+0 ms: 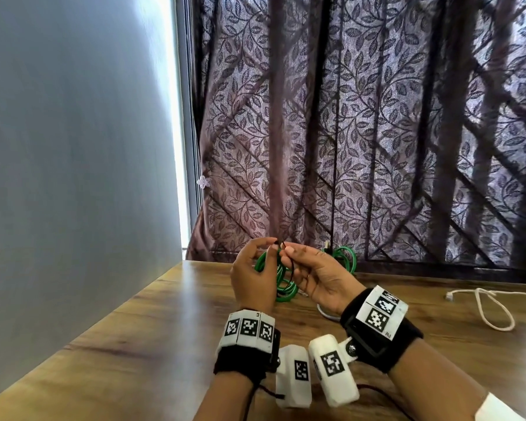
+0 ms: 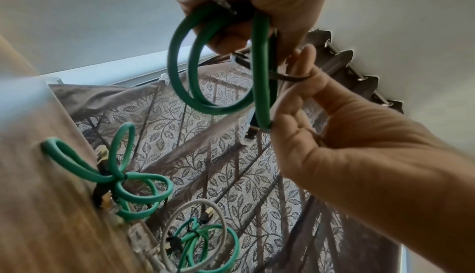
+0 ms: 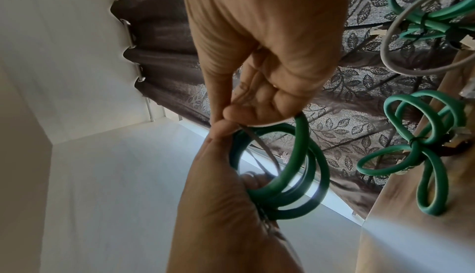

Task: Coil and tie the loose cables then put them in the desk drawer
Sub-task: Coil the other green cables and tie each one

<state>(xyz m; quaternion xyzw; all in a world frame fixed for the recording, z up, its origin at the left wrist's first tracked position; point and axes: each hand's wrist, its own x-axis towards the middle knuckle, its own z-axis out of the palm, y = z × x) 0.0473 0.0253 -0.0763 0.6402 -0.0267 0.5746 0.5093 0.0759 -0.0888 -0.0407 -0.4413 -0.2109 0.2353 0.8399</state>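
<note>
Above the wooden desk (image 1: 134, 344) I hold a coiled green cable (image 1: 284, 288) between both hands. My left hand (image 1: 269, 244) curls round the top of the coil (image 2: 213, 70) and meets the right hand's fingertips. A thin black tie (image 2: 290, 78) passes around the coil's strands, and my right hand (image 1: 289, 250) pinches it between thumb and forefinger. In the right wrist view the tie (image 3: 257, 141) crosses the coil (image 3: 295, 165) just below that pinch. No drawer is in view.
A tied green cable bundle (image 2: 120, 178) lies on the desk by the curtain (image 1: 377, 132). Further right lie another tied green bundle (image 2: 200, 243) and a grey-white cable (image 2: 218, 212). A loose white cord (image 1: 492, 308) sprawls at the desk's right. A wall stands left.
</note>
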